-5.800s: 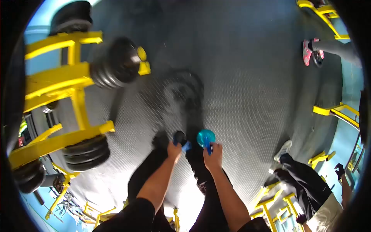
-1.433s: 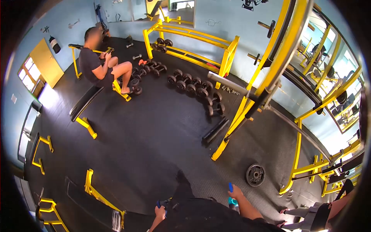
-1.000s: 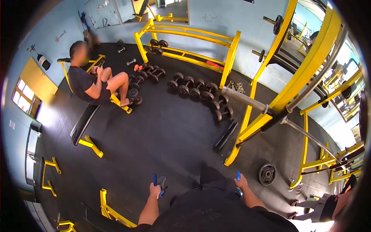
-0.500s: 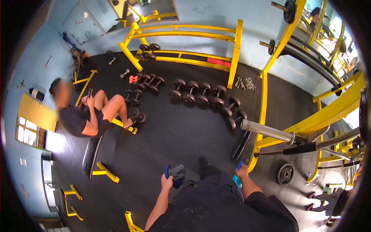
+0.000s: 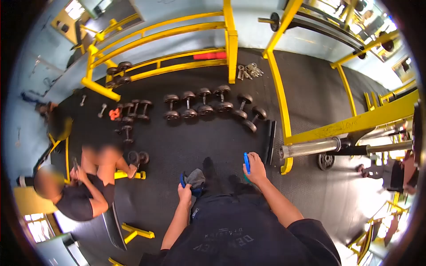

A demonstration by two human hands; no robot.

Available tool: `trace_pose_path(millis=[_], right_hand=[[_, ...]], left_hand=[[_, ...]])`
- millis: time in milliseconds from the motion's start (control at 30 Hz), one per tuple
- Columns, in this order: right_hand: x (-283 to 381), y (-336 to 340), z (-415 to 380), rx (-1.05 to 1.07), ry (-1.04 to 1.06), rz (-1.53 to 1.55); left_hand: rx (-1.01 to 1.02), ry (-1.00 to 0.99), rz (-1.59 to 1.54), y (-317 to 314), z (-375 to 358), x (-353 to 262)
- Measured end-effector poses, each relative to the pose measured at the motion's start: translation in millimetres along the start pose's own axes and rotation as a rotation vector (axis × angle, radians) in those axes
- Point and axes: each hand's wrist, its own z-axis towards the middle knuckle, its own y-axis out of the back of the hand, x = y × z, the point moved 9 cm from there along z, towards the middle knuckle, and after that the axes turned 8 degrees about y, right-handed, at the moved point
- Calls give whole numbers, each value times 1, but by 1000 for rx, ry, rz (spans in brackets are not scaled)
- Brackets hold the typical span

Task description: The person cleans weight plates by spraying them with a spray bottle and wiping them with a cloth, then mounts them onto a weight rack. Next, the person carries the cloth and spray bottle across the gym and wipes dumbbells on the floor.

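Observation:
My left hand (image 5: 185,195) is closed on a bundle of grey cloth (image 5: 195,178) with a blue-edged dark piece beside it; what the bundle is I cannot make out. Held out in front of my right thigh, my right hand (image 5: 254,169) grips a blue object (image 5: 246,163) whose upright blue part stands above the fingers. A bit of teal shows under that hand, and the rest is hidden by it. Both hands are at waist height over the black floor, on either side of my dark clothing.
Several dumbbells (image 5: 205,103) lie in a row ahead, before a yellow rack (image 5: 155,35). On the left a person (image 5: 82,197) sits on a bench (image 5: 114,226) holding a phone. A yellow machine with a metal sleeve (image 5: 310,147) juts in from the right. A weight plate (image 5: 326,161) lies beyond.
The view has swung to the right and forward. My right hand has come up and inward with the blue object, now further ahead of my body. My left hand keeps its bundle.

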Motion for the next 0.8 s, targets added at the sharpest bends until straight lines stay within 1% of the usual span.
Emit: trace_pose_path(millis=[100,133,167,200,233,300,367,400,433,467,500,533,567,600,633,667,700,767,800], right_hand=[[12,-8,-4,-20,-54,-34],[9,-11,-8,-18,-157,-64],[7,-13,-10,-13,-255,-91],[12,-10,-9,-51,-267,-118],[14,-10,-4,-44,-277,-123],[27,3,6,-194,-220,-161],[36,12,17,-260,-223,-194],[32,11,21,-232,-315,-155],[32,11,26,-258,-349,-109],[31,6,32,-250,-378,-151],[24,-1,36,-271,-368,-186],[11,-10,40,-233,-383,-170],[-22,-28,38,-190,-407,-103],[-43,-38,44,-125,-549,5],[-51,-44,57,-50,-536,75],[-58,-46,71,-34,-523,164],[-66,-47,85,-38,-526,211],[-94,-42,104,-166,-592,192],[-108,-39,110,-226,-623,180]], left_hand=[[41,68,49,-3,53,-19],[37,96,44,-5,63,-29],[88,99,94,-6,84,-30],[101,109,136,-9,104,-29],[110,113,186,-12,120,-36],[175,9,391,-33,132,-71],[85,-119,587,-63,141,-99],[117,-150,688,-88,132,-123],[109,-173,727,-117,134,-131],[347,-77,811,-154,104,-168],[336,-21,875,-182,89,-190],[292,-58,815,-220,85,-196],[245,-152,752,-250,55,-231],[340,-37,634,-269,27,-260],[356,-37,556,-299,22,-265],[398,-9,480,-332,27,-257],[217,-119,377,-363,34,-256],[386,-140,380,-372,35,-286],[459,-136,356,-375,50,-282]])
